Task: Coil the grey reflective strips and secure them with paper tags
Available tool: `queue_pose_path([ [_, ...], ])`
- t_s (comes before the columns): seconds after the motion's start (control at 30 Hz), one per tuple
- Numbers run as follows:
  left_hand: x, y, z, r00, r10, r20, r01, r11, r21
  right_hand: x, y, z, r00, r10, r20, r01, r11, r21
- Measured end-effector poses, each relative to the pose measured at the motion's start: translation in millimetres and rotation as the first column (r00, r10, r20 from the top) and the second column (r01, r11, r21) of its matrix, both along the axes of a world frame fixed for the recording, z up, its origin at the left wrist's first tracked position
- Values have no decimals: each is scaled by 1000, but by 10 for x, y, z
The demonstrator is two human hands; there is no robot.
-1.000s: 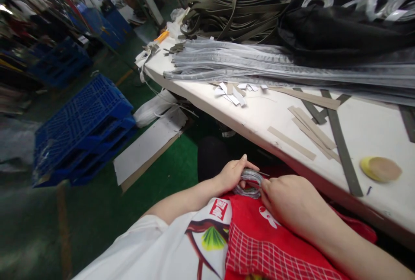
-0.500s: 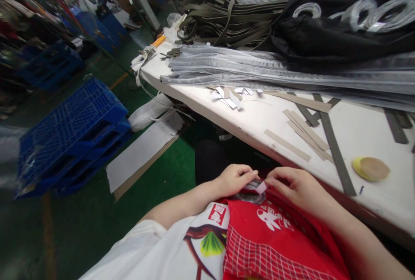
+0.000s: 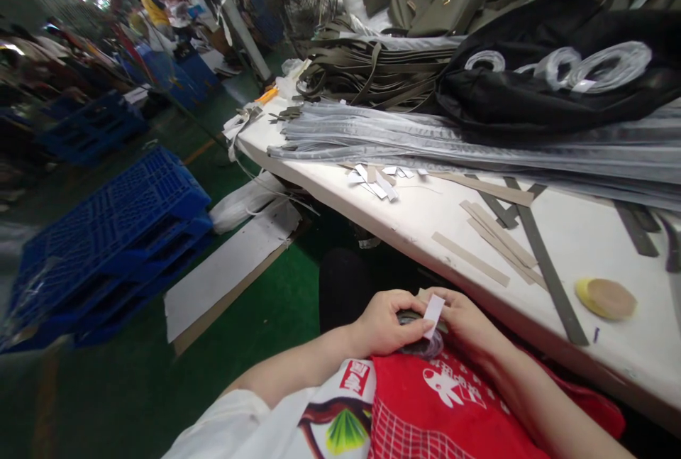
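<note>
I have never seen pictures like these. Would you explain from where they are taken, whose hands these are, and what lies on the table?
There is no machine here. One camera, worn on a person's head, looks forward and down, so the two bare hands are the wearer's own. The left hand holds a small coil, its thumb by a white strip. The right hand is close against that strip; its exact grip is partly hidden. On the white table lie long grey strips, beige strips, a yellow-edged roll and black cloth with clear coils on it. Blue pallets are on the floor at the left.
</note>
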State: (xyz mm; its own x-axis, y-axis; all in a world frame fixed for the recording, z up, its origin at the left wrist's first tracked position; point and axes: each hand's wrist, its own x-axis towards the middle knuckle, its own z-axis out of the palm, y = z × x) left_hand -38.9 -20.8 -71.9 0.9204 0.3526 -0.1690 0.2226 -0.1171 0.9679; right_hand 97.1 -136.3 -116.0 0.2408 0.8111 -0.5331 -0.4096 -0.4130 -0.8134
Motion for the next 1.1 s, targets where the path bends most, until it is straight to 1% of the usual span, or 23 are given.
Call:
queue_pose_path([
  [0.07,-6,-4,-9,998,54,30,-56,996,73,2,30,86,995,-70,65,69,997,19],
  [0.1,-8,-5,-17,995,94,24,-96,990,103,13,36,134,989,-86,119,84,996,23],
  [0.17,-9,-9,-38,986,162,-22,-158,979,132,44,30,216,972,-62,227,59,998,20],
  [0.2,-5,-13,-48,983,172,-56,-164,978,129,62,17,245,966,-30,257,27,1000,15],
  [0.3,23,-38,-61,979,137,-148,-125,988,85,117,-44,290,957,79,280,-89,996,22],
  [0.37,52,-59,-51,976,123,-178,-112,991,71,151,-86,304,946,131,298,-146,989,28],
  [0.47,88,-85,-23,975,107,-194,-93,993,79,191,-123,327,910,189,370,-203,979,-1],
  [0.53,98,-97,-5,970,82,-229,-68,995,69,212,-134,351,893,210,398,-218,976,-26],
  [0.6,95,-105,9,961,64,-270,-58,998,32,233,-143,386,901,206,382,-216,976,-19],
  [0.7,81,-115,22,956,66,-285,-67,998,5,263,-159,445,935,214,283,-231,973,29],
  [0.8,76,-125,28,964,86,-252,-73,995,61,276,-161,464,944,239,229,-247,969,7],
  [0.93,75,-133,6,969,130,-212,-102,985,136,273,-139,407,956,219,197,-210,976,-62],
  [1.1,50,-145,-54,971,99,-216,-69,987,143,283,-116,354,956,245,165,-234,969,-84],
])
